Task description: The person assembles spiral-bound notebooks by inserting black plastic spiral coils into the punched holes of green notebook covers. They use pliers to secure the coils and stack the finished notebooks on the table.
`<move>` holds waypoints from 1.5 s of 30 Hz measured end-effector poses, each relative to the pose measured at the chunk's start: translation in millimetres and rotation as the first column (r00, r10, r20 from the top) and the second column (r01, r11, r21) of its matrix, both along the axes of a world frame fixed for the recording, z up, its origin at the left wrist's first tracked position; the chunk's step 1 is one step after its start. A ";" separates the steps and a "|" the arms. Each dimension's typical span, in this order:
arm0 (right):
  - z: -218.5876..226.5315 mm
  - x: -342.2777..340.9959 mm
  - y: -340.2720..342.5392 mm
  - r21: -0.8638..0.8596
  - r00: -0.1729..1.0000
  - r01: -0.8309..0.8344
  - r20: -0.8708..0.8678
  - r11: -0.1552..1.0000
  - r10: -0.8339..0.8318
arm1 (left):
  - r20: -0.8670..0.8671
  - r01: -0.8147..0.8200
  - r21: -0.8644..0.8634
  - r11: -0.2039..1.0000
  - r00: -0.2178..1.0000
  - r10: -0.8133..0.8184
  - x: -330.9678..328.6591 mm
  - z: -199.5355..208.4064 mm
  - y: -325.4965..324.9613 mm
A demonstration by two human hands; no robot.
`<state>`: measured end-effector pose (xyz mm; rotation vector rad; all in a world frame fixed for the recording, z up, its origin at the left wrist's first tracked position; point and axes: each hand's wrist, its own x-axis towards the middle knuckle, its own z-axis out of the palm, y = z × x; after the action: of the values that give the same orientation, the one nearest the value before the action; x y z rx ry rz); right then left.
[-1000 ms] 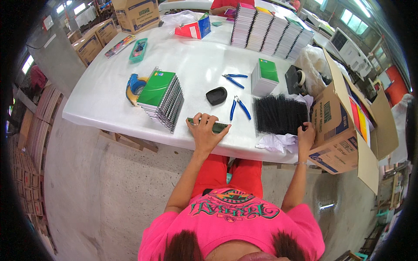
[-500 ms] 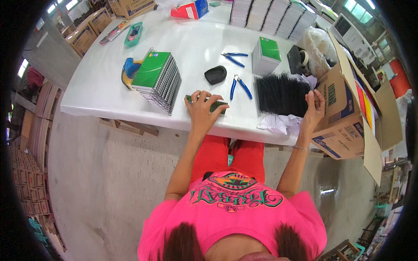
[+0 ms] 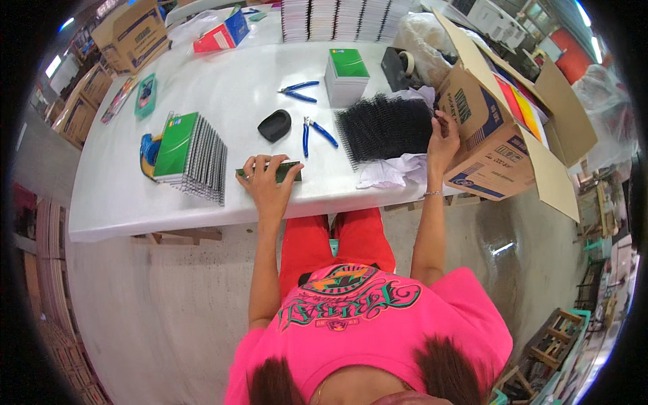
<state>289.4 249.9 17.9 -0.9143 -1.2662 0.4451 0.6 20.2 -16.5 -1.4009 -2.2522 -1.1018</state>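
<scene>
My left hand (image 3: 270, 185) is closed over a small green-covered pad (image 3: 291, 171) standing on edge near the table's front edge, thumb on one side and fingers on the other. At the right end of a pile of black spiral binding coils (image 3: 385, 129), my right hand (image 3: 443, 140) pinches the end of a coil; the fingertips partly hide it. A stack of green spiral-bound notebooks (image 3: 179, 145) stands to the left. Two blue-handled cutting pliers (image 3: 319, 132) and a black cup-shaped piece (image 3: 275, 126) lie between. Behind the coils is a block of unbound green-covered pads (image 3: 347, 77).
An open cardboard box (image 3: 496, 152) with coloured sheets stands close beside my right hand. Crumpled white paper (image 3: 395, 173) lies under the coils. Farther back are a tape dispenser (image 3: 397, 69), tall notebook stacks (image 3: 341, 20), a teal basket (image 3: 145, 94) and a red-blue box (image 3: 221, 32).
The whole view has shifted, so the table's things appear farther left. My left hand stays on the pad, and my right hand remains at the coils' right end with its fingers more curled.
</scene>
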 end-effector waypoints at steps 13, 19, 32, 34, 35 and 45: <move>-13.5 8.3 6.3 -0.044 0.637 -0.617 -0.615 0.786 0.465 | 0.002 0.017 -0.003 1.000 1.000 -0.017 -0.3 -4.4 -1.4; -10.4 6.2 5.9 0.106 0.337 -0.761 -0.778 0.640 0.530 | -0.022 -0.006 -0.011 1.000 1.000 0.005 -0.9 -7.1 -1.2; 2.2 3.6 5.6 0.189 0.324 -0.779 -0.695 0.598 0.641 | -0.041 -0.011 -0.012 1.000 0.999 0.010 0.0 -6.9 -0.6; 3.6 1.1 6.6 0.200 0.327 -0.771 -0.690 0.604 0.646 | -0.049 -0.015 0.003 1.000 0.999 0.015 0.0 -7.3 0.1; 3.1 0.3 8.0 0.206 0.328 -0.768 -0.687 0.607 0.649 | -0.054 -0.017 0.011 1.000 0.998 0.018 -0.1 -7.0 0.4; 35.3 -64.9 -58.2 -0.244 0.405 -0.911 -0.380 0.332 0.832 | -0.019 0.001 -0.014 1.000 1.000 -0.001 -0.6 -1.7 -3.0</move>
<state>224.5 191.8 53.2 -0.3879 -1.4353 1.7300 0.0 17.2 -18.2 -1.4117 -2.2504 -1.0713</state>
